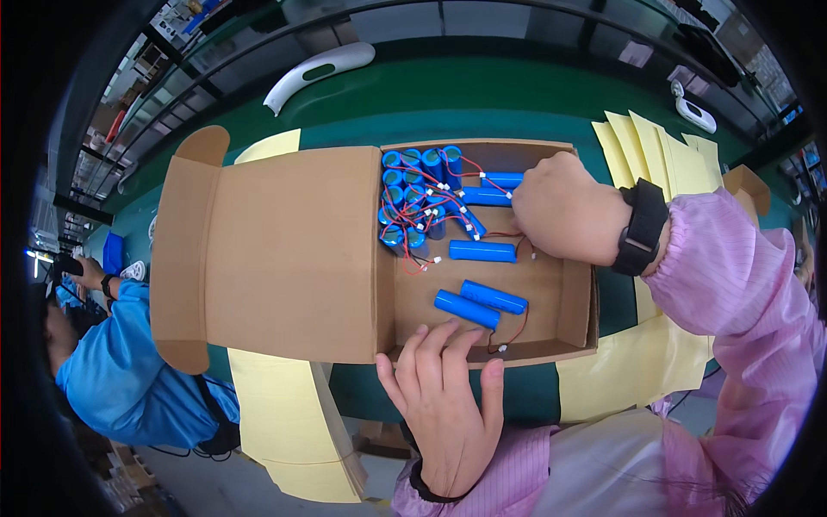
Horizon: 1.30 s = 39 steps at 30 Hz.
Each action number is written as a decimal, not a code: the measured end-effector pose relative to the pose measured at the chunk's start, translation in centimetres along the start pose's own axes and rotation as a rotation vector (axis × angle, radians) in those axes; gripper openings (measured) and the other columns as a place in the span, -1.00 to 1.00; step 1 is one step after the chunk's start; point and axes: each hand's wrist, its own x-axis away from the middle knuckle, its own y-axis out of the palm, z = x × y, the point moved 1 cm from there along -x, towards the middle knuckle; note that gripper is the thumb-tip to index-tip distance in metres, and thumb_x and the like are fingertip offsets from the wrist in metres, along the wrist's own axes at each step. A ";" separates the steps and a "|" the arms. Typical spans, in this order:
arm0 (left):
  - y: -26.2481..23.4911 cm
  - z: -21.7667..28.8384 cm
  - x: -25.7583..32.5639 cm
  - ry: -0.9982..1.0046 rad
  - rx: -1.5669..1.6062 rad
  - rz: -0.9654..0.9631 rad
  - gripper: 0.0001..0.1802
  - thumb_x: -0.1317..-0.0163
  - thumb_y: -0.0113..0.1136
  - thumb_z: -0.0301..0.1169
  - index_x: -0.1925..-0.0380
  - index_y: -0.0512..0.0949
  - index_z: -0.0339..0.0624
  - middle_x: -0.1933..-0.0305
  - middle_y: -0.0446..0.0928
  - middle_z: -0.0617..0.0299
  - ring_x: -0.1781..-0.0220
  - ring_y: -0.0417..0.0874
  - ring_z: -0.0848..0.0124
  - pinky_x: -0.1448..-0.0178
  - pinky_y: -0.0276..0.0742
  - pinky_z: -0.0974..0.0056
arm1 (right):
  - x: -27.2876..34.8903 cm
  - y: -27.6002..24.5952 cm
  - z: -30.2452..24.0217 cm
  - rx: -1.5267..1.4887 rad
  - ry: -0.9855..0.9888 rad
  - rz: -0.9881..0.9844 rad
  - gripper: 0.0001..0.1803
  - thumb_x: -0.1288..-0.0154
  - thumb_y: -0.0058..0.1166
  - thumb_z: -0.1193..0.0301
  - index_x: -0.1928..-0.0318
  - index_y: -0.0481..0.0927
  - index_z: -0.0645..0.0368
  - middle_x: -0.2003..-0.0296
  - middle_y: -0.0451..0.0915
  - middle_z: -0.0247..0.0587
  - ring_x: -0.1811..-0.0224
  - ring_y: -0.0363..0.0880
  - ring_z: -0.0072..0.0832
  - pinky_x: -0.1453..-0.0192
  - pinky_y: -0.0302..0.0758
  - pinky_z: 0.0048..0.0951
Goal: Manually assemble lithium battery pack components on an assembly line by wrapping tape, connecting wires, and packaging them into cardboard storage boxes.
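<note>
An open cardboard box point(469, 351) holds several blue cylindrical batteries with thin red and black leads and small white plugs. Many stand upright in a cluster point(413, 194) at its far left. Others lie flat, among them a battery point(482, 251) in the middle and a touching pair, one battery point(467, 308) beside another battery point(494, 296), near the front. My right hand point(564, 207) reaches into the box's right side, curled beside the ends of two lying batteries; its fingertips and anything in them are hidden. My left hand point(444, 405) rests, fingers spread, at the box's near edge.
The box lid point(293, 254) is folded out to the left. Yellow sheets point(637, 366) lie on the right and a yellow stack point(297, 422) at the left. White curved plastic parts point(319, 73) rest on the green surface beyond. A person in a blue sleeve point(146, 370) is at left.
</note>
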 end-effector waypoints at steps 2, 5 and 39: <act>0.2 -1.6 0.6 -0.030 0.003 0.009 -0.63 -0.37 0.06 -0.15 -0.07 0.51 -0.08 -0.19 0.42 0.20 -0.35 0.28 0.10 -0.49 -0.19 -0.22 | -0.8 -1.6 -2.0 0.075 -0.149 0.112 -0.83 -0.13 0.14 0.39 0.50 0.68 0.18 0.56 0.61 -0.08 0.43 0.67 -0.24 0.33 0.49 -0.34; 0.3 -1.6 0.7 -0.048 -0.012 0.007 -0.62 -0.38 0.04 -0.14 -0.06 0.52 -0.09 -0.20 0.42 0.19 -0.36 0.28 0.11 -0.49 -0.20 -0.22 | -0.8 0.0 -1.5 0.019 -0.141 0.188 -0.89 -0.06 0.13 0.45 0.52 0.67 0.19 0.57 0.60 -0.06 0.43 0.67 -0.23 0.33 0.51 -0.32; 0.5 -1.1 0.6 -0.054 -0.016 0.019 -0.61 -0.39 0.02 -0.11 -0.05 0.53 -0.09 -0.21 0.43 0.20 -0.38 0.25 0.11 -0.50 -0.21 -0.25 | 1.7 0.2 -4.6 0.588 -0.327 -0.084 -0.77 -0.32 0.07 0.21 0.30 0.64 0.08 0.40 0.57 -0.40 0.21 0.50 -0.44 0.07 0.26 -0.41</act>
